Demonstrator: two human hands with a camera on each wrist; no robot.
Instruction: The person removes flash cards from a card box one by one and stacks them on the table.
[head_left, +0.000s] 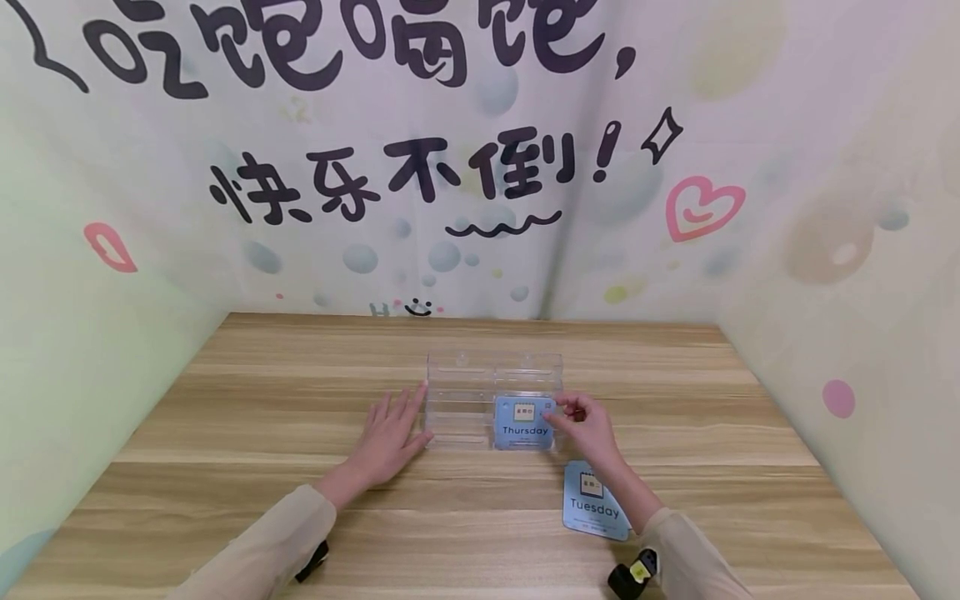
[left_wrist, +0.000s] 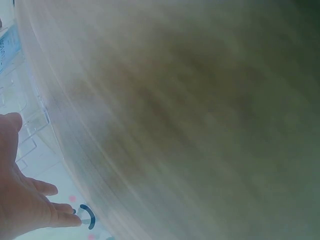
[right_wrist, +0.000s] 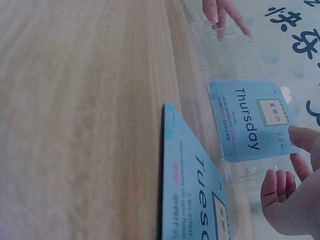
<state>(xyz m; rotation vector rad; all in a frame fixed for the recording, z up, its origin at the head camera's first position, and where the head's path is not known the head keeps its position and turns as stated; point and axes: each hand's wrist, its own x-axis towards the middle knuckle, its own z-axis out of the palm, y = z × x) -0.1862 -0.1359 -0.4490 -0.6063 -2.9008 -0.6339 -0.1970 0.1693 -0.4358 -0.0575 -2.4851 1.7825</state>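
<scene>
A clear plastic card rack (head_left: 459, 402) with tiered slots stands on the table. The blue "Thursday" card (head_left: 523, 425) sits in its lower right slot. At the card's upper right corner, my right hand (head_left: 592, 429) pinches the edge between thumb and index finger, as the right wrist view also shows, the other fingers curled. My left hand (head_left: 386, 446) lies with fingers extended against the rack's left side, thumb near its lower corner. In the left wrist view the left hand (left_wrist: 22, 195) is beside the clear plastic, with nothing in its grasp.
A blue "Tuesday" card (head_left: 592, 504) lies on the wooden table (head_left: 450, 517) below my right wrist; in the right wrist view a dark edge shows under it, perhaps of a stack. A printed cloth backdrop (head_left: 420, 267) rises behind the table's far edge.
</scene>
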